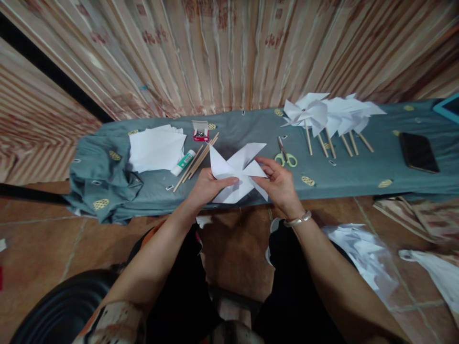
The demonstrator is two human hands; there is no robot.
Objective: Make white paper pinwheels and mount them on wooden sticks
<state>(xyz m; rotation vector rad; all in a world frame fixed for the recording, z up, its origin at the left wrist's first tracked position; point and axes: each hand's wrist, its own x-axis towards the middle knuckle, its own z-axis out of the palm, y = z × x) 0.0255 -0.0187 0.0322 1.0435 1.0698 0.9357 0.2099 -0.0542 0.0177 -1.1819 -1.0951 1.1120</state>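
- Pinwheel [241,177] of folded white paper sits in both hands at the near edge of the table [251,125], the centre of the clock used here; the curtain [233,57] is at 12.
- Left hand [210,185], at 8 to 9 o'clock: grip clamped on the pinwheel, thumb lying across the paper, fingers mostly hidden underneath.
- Right hand [281,185], at 3 o'clock: grip clamped on the pinwheel, thumb on a blade, fingers bent behind it.
- Wooden sticks [196,165] and a glue stick [183,163] lie at 9 to 10, paper sheets [158,149] beyond them.
- Small red box [201,132], lid up, at 10 to 11.
- Green-handled scissors [286,157] at 2 to 3.
- White pinwheels on sticks [332,117] overlap in a row at 2.
- Dark phone [419,152] well apart at 3.
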